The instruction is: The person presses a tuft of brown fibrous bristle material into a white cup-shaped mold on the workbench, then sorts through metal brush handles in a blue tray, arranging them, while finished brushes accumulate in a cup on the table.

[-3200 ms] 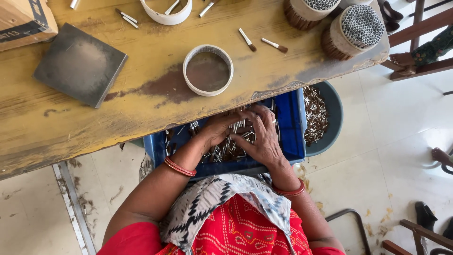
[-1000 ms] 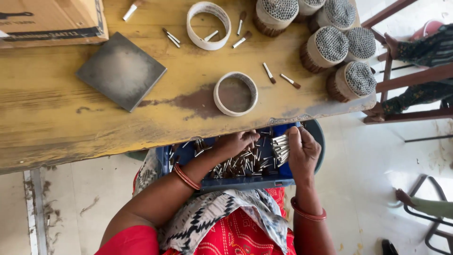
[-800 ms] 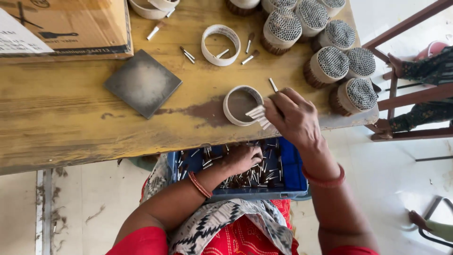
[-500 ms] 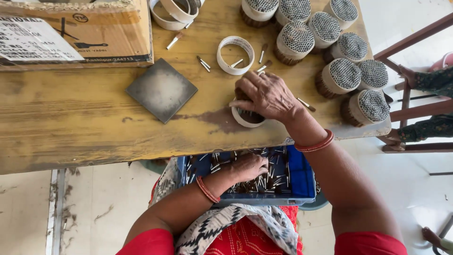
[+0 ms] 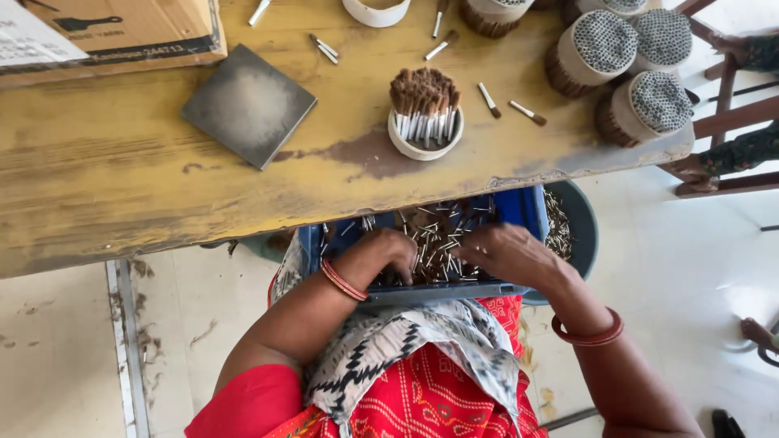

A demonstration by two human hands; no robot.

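My left hand (image 5: 388,253) and right hand (image 5: 505,253) down in blue tray (image 5: 519,207), fingers among loose sticks (image 5: 438,243); white ring (image 5: 425,134) on table (image 5: 105,178) part-filled.

I take this for a small hand-assembly workshop, not a home. The worn yellow table (image 5: 122,170) is stained and scuffed, with a grey slab (image 5: 248,105) and a cardboard box (image 5: 114,28) on it. Round paper-wrapped bundles (image 5: 625,57) of finished sticks stand packed at its far corner, and a white ring (image 5: 425,136) holds a half-built bundle. Loose sticks (image 5: 507,104) lie scattered about. A blue crate (image 5: 519,209) full of the same small sticks sits at lap height over a bare tiled floor (image 5: 690,268) littered with scraps.
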